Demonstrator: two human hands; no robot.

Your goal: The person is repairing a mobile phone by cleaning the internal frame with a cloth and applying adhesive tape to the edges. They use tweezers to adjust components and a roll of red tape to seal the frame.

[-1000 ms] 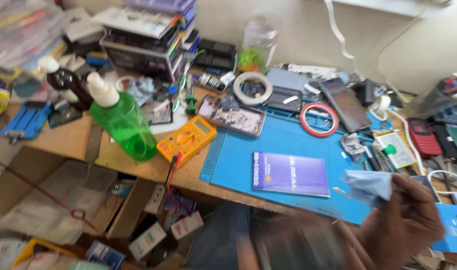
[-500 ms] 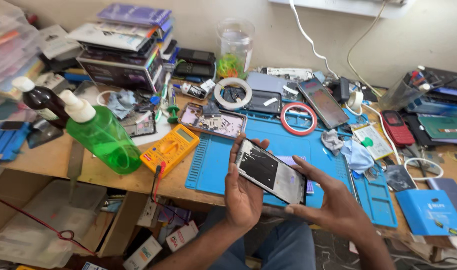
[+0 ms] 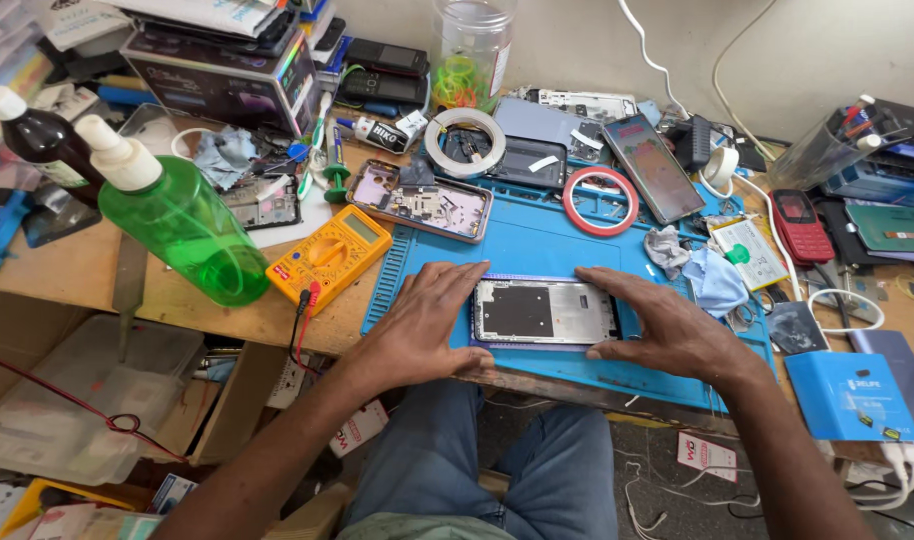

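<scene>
A phone frame (image 3: 544, 311) lies flat on the blue mat (image 3: 537, 245), close to the mat's near edge and about midway along it. Its long axis runs left to right, parallel to that edge; the metal inner side faces up, with a dark rectangular patch toward its left end. Which end is the top of the phone cannot be told.

The left hand (image 3: 424, 325) rests palm down at the frame's left end, fingers spread and flat, fingertips touching the short edge. The right hand (image 3: 667, 325) does the same at the right end, fingers laid along the far right corner and thumb at the near one. Neither hand is closed around the frame; both are open and press against its ends.

Left of the mat, on the bench's near edge, sit a yellow multimeter (image 3: 329, 254) and a green bottle (image 3: 182, 222) lying tilted. At the mat's far edge lie an opened phone body (image 3: 420, 200), a red tape ring (image 3: 600, 201) and a white tape ring (image 3: 464, 141). A blue cloth (image 3: 715, 280) sits just past the right hand, and a red keypad phone (image 3: 800, 226) lies off the mat's right edge.
</scene>
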